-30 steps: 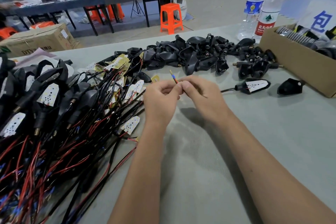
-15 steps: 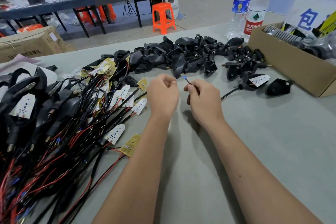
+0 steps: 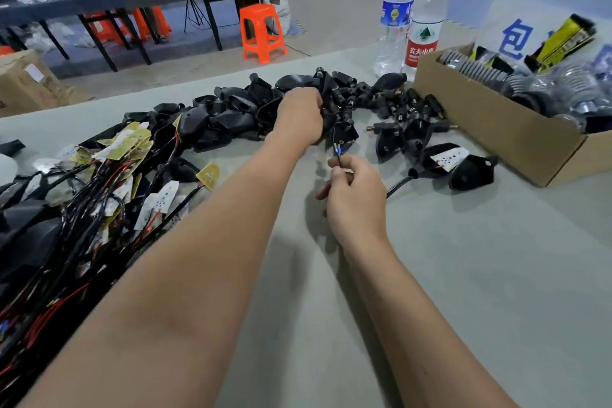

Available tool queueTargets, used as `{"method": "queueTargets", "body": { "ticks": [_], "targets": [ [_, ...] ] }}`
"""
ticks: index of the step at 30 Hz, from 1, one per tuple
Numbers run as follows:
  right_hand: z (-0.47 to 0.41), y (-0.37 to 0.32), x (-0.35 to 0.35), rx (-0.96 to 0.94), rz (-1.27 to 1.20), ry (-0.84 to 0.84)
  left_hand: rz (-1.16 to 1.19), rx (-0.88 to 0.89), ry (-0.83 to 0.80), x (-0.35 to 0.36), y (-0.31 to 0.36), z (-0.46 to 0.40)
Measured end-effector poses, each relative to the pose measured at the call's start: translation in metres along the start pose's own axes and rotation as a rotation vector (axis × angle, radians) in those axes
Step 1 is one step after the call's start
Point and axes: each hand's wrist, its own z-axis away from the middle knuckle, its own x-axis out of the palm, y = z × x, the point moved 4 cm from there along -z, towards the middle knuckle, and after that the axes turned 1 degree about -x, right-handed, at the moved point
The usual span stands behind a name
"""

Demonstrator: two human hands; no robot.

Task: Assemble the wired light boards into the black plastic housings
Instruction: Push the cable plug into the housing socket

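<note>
My right hand [image 3: 354, 199] pinches the free end of a black wire [image 3: 338, 156], whose blue and yellow tips stick up above the fingers. That wire runs right to a white light board [image 3: 452, 156] lying on a black housing. My left hand [image 3: 299, 116] reaches into the pile of black plastic housings [image 3: 231, 113] at the back of the table, fingers curled down over one; what it grips is hidden. A tangle of wired light boards [image 3: 99, 195] with red and black leads covers the left side.
An open cardboard box [image 3: 490, 129] of parts stands at the right. Two water bottles [image 3: 425, 16] stand behind it. A single housing [image 3: 472, 172] lies near the box. Bare grey table surface [image 3: 463, 275] spreads in front and to the right.
My left hand has left the wire end and reached forward into the housing pile. My right hand keeps the wire and has dropped slightly toward me.
</note>
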Motion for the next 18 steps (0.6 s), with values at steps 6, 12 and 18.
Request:
{"method": "queueTargets", "body": {
  "ticks": [6,12,18],
  "targets": [
    [-0.010,0.004,0.001,0.027,0.019,-0.038,-0.299,0.051,-0.171,0.018,0.000,-0.020],
    [-0.010,0.003,0.000,0.017,0.049,-0.056,-0.327,0.044,-0.252,0.020,0.002,-0.013],
    [-0.007,0.000,0.000,0.013,0.060,-0.069,-0.329,0.094,-0.297,0.019,-0.002,0.000]
  ]
}}
